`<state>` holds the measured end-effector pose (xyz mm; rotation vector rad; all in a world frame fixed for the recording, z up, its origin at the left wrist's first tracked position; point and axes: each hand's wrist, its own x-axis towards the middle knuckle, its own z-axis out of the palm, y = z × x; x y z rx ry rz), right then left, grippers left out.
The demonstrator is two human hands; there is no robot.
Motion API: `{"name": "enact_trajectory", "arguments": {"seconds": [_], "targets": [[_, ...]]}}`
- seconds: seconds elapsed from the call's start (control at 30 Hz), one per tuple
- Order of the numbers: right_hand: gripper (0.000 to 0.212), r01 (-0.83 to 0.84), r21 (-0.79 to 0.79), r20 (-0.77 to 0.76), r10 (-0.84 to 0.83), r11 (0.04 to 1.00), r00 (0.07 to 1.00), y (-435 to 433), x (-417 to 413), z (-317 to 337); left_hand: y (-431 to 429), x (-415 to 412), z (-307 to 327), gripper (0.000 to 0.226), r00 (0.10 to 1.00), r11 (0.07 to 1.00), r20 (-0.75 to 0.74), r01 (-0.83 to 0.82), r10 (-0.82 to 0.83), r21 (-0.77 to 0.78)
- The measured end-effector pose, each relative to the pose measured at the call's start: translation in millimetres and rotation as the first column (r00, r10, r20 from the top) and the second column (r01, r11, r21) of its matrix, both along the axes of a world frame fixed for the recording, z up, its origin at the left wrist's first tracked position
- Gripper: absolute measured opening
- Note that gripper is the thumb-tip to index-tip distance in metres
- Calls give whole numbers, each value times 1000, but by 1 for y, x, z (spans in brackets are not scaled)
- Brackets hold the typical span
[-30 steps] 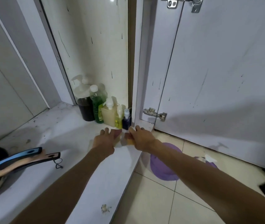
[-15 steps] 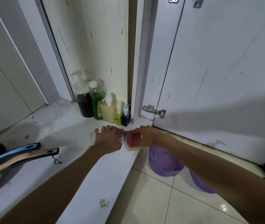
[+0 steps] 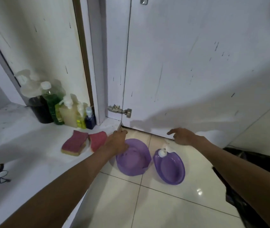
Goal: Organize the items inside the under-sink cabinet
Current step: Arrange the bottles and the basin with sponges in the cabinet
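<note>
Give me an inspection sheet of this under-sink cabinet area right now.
Surface: white cabinet floor, dirt-speckled.
Job's things: bottles lined in back corner; maroon sponge and pink sponge side by side near front edge; larger purple basin and smaller purple basin on the tiles.
Clutter: black bag at right.
Grippers: left hand over larger basin's rim, grip unclear; right hand open, empty.
Cables: nothing seen.
Surroundings: scuffed cabinet door, open.

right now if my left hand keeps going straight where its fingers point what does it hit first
Likely the front corner of the cabinet floor, below the door hinge. The left hand reaches over the purple bowl, fingers close to that corner; contact is unclear.
</note>
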<state>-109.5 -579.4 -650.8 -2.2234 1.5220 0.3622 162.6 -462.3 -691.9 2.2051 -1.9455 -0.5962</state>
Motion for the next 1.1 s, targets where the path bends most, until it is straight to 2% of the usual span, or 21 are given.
{"name": "enact_trajectory", "arguments": {"seconds": [0.13,0.23,0.33,0.4,0.53,0.73,0.83,0.97,1.1], "targets": [[64,42,155,-102,-26,987,994,11,-31,-23,-20,-19,-5,63,996,996,33,85,-85,-6],[70,-2,114,-86,12,993,996,14,-32,-42,-36,-37,-4,64,970,977,112,214,-215,23],[51,-55,50,39,54,997,998,16,-25,-57,-49,-56,-4,54,900,927,222,363,-376,97],[29,-53,40,114,48,998,992,19,-20,-65,-54,-63,-6,42,890,924,249,364,-381,112],[12,-46,-9,125,47,999,991,22,-15,-72,-59,-64,-11,24,912,946,252,317,-323,67],[31,42,-53,136,-34,998,990,7,-26,-51,-56,-43,-12,22,959,983,216,182,-185,37],[18,178,28,222,-180,984,958,0,-26,-34,-47,-31,-15,22,986,996,151,55,-66,74],[18,251,102,347,-271,963,898,-1,-15,-15,-36,-22,-20,21,991,973,-41,-115,126,202],[19,236,131,353,-268,963,896,10,5,-7,-26,-23,-20,21,893,902,-301,-210,334,377]]}}
